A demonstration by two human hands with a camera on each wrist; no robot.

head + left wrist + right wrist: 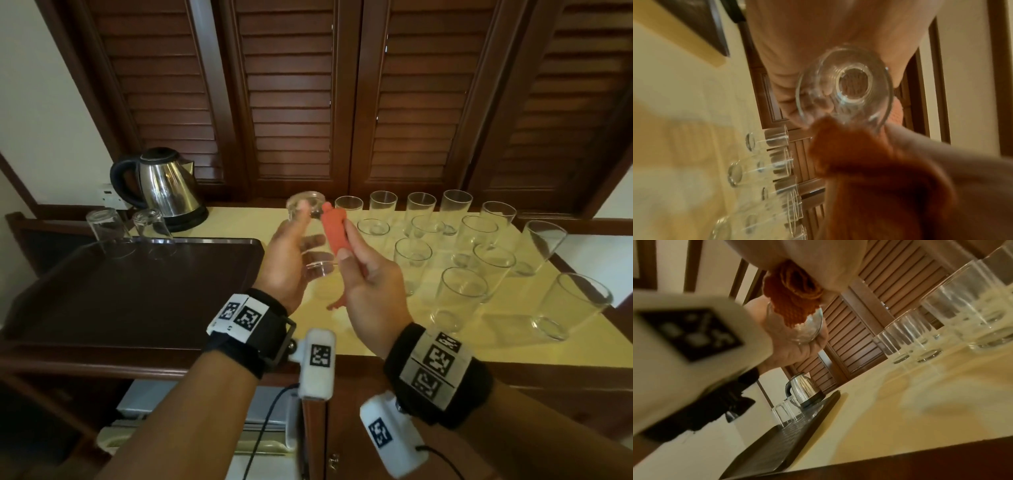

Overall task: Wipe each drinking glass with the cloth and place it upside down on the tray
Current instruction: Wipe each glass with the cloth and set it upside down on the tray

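I hold one drinking glass (310,236) in the air above the worktop (376,335), between the tray (130,291) on the left part and the group of waiting glasses (459,246) on the right part. The glass lies tilted in my left hand (291,260), with its thick base turned away from me toward the louvred doors (404,102).

I judge the glass to be light, stiff and fragile, and its smooth wall will be slippery, more so if it is wet. The best place to take it is around the middle of the wall, with the fingers spread, not at the thin rim. The heavy base will pull it down on one side when I turn it over.

The fingers of my left hand are curled around the wall of the glass, the thumb on the near side, in a medium, firm hold. My right hand (370,287) is closed narrowly on the orange cloth (334,229), which is bunched into a roll; its upper end touches the glass near the base. In the right wrist view the cloth lies against the glass wall, but if it goes inside I cannot tell.

Two wiped glasses (132,229) stand upside down at the far left corner of the tray, just beside the kettle (164,185). The others wait upright on the right part of the worktop, so the task is at an early stage.
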